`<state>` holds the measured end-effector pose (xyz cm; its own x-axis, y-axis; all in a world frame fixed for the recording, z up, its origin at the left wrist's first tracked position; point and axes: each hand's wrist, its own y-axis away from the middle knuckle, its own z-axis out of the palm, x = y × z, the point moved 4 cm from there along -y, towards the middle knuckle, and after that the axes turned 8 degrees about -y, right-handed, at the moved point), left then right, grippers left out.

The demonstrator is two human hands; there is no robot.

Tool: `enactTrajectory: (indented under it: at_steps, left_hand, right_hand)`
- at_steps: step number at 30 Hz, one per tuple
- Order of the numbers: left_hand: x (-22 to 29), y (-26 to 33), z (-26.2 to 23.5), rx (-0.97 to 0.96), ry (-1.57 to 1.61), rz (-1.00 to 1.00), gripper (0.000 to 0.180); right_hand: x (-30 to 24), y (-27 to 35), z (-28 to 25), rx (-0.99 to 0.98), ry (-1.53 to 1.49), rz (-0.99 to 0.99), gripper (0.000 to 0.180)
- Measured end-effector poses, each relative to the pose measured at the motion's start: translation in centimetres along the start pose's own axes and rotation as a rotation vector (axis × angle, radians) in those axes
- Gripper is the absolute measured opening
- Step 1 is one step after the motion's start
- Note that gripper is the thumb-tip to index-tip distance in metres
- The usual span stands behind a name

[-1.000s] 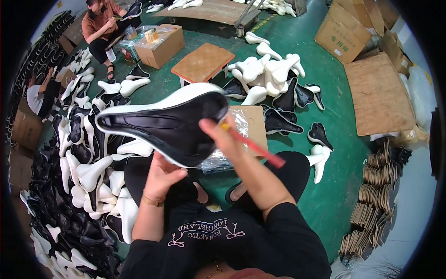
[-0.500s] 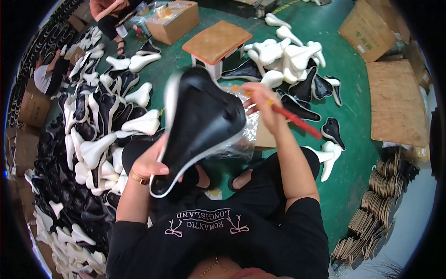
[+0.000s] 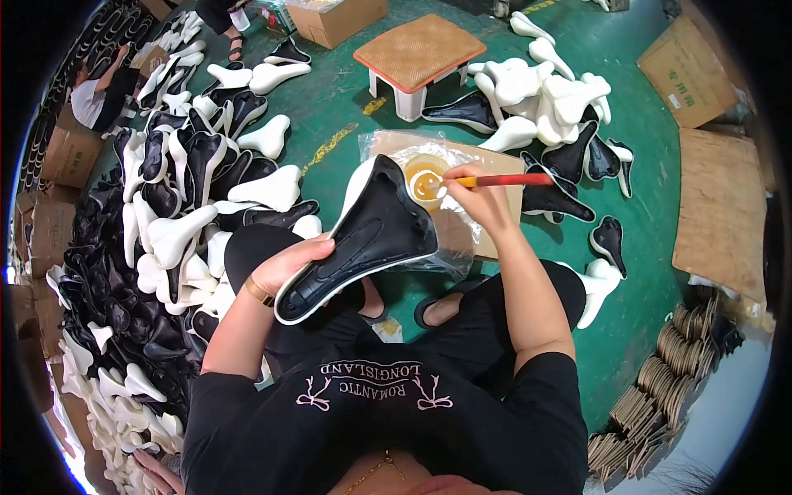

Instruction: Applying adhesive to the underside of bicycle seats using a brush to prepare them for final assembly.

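My left hand grips a bicycle saddle by its narrow nose. The saddle's hollow black underside faces me, with a white edge around it. In my right hand is a brush with a red and yellow handle, held like a pen. Its tip reaches into a round bowl of amber liquid, just beyond the saddle's wide end. Clear plastic film lies around the bowl on a cardboard box in front of my knees.
White and black saddle pieces heap up on my left; another pile lies ahead. A low stool stands beyond the box. Cardboard stacks line the right side. A co-worker sits far left; another person's hand shows lower left.
The saddle has tilted and moved away from the brush, so the bowl shows. My right hand has turned and brought the brush tip into the bowl. The whole view has shifted slightly.
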<state>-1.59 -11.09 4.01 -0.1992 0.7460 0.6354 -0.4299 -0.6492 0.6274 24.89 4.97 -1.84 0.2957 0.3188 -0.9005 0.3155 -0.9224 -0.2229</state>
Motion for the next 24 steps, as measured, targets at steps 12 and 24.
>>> enactTrajectory:
  at_steps: [12,24]
  left_hand:
    - [1.7,-0.7,0.3,0.027,-0.076,0.025,0.046]
    - [3.5,-0.6,0.1,-0.069,-0.280,0.325,0.072]
  right_hand:
    - [-6.6,0.3,-3.4,-0.169,-0.249,-0.117,0.010]
    - [-7.6,0.2,-4.1,-0.183,-0.152,-0.133,0.011]
